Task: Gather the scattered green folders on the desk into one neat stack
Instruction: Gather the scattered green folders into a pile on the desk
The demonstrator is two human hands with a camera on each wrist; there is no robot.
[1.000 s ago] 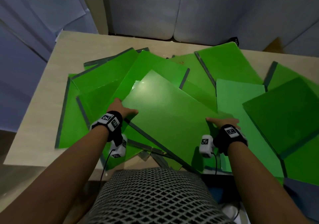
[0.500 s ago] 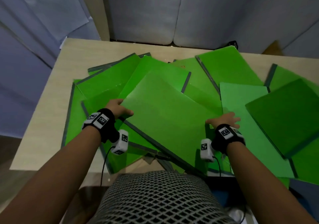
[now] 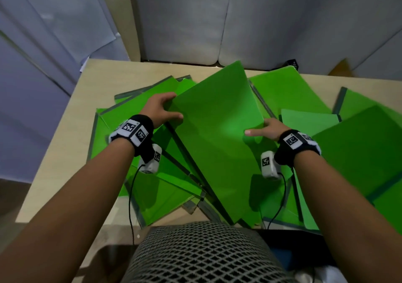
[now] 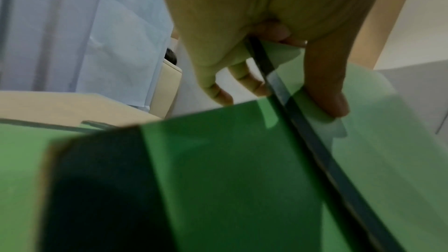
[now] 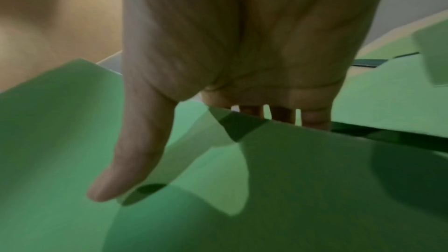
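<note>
Several green folders with dark spines lie scattered and overlapping across the desk (image 3: pixel 65 152). One green folder (image 3: pixel 217 134) is lifted and tilted, its far corner raised, bowing between my hands. My left hand (image 3: pixel 162 110) grips its left spine edge, thumb on top and fingers underneath; the left wrist view shows the thumb and fingers (image 4: pixel 254 83) pinching the dark spine (image 4: pixel 303 127). My right hand (image 3: pixel 264 128) holds the right edge, thumb (image 5: pixel 126 160) on top, fingers curled under the green sheet (image 5: pixel 290 179).
A darker green folder (image 3: pixel 359 152) lies at the right, a paler one (image 3: pixel 309 123) beside my right hand, more at the left (image 3: pixel 139 112). Bare desk shows along the left and back. Grey panels (image 3: pixel 239 21) stand behind. My mesh-clad torso (image 3: pixel 202 254) is at the front edge.
Both hands have slid forward along the top folder's edges, taken hold and lifted it; its far corner now stands up off the pile. The head camera has tilted down a little.
</note>
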